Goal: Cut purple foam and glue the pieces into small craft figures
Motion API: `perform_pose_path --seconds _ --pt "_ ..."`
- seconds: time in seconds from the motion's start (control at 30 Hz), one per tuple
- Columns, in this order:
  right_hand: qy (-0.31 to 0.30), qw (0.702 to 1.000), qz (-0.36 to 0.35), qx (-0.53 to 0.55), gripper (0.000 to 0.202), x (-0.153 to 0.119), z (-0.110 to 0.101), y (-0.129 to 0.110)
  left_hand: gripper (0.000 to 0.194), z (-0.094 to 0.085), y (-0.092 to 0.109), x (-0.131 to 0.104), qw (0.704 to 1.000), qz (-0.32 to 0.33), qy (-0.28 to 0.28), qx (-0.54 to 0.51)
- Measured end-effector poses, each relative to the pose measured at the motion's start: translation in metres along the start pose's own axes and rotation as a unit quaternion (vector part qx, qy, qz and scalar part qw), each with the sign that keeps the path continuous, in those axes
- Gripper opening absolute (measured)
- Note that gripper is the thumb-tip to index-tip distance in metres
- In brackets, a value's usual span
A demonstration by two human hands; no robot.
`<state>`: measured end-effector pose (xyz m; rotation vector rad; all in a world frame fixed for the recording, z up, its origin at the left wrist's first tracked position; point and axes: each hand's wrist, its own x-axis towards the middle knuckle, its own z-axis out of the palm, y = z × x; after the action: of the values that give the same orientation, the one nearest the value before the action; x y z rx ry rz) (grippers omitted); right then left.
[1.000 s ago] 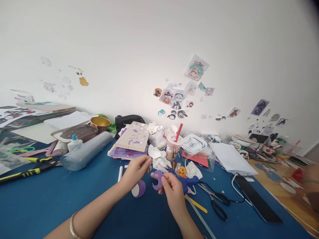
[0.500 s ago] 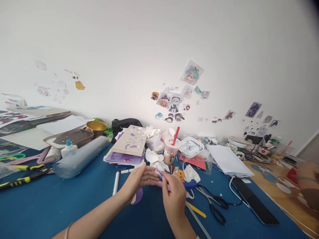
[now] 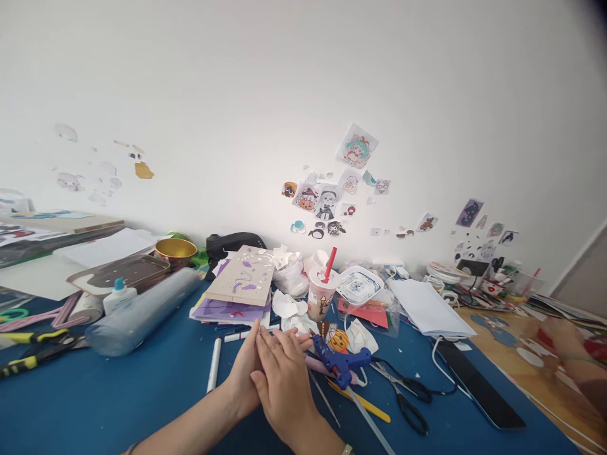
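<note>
My left hand (image 3: 245, 373) is held palm inward above the blue table, its fingers stretched out and partly covered. Across it lies my right hand (image 3: 283, 379), fingers extended and pressed over the left palm. Whatever may be between the two palms is hidden. Just right of my fingertips is a blue glue gun (image 3: 342, 363) with a clear stick running toward the front edge. Behind the hands stands a drink cup (image 3: 321, 296) with a red straw. A white marker (image 3: 214, 365) lies to the left.
Black-handled scissors (image 3: 403, 392) and a black phone-like slab (image 3: 478, 382) lie right. A board with purple scraps (image 3: 241, 275) tops a pile behind. Left are a clear plastic roll (image 3: 142, 313), glue bottle (image 3: 118, 296) and pliers (image 3: 42, 354). Another person's hand (image 3: 562, 338) is far right.
My right hand has moved left onto my left hand, its pinch now opened flat. The glue gun and the tools beneath show more fully. The whole view has shifted slightly.
</note>
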<state>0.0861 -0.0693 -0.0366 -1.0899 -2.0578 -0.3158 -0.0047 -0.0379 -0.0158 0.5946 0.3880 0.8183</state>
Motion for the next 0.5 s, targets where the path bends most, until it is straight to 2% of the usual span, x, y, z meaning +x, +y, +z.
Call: perform_pose_path --seconds 0.07,0.13,0.3,0.4,0.5 --pt "-0.051 0.999 0.004 0.011 0.054 0.005 -0.003 0.001 0.074 0.0 -0.003 -0.001 0.999 0.006 -0.01 -0.03" --pt "-0.075 0.997 0.007 0.014 0.057 0.011 -0.007 0.001 0.073 -0.002 -0.005 -0.001 0.998 0.024 -0.016 -0.055" --pt "-0.07 0.997 0.018 0.018 0.059 0.017 -0.016 -0.001 0.072 -0.006 -0.006 -0.001 0.995 0.036 -0.069 -0.07" --pt "-0.084 0.996 0.001 0.035 0.06 0.018 -0.018 -0.002 0.079 -0.005 -0.003 -0.002 0.993 0.041 -0.077 -0.077" --pt "-0.083 0.996 0.013 0.034 0.059 0.019 -0.02 0.0 0.079 -0.002 0.0 -0.005 0.994 0.04 -0.075 -0.075"
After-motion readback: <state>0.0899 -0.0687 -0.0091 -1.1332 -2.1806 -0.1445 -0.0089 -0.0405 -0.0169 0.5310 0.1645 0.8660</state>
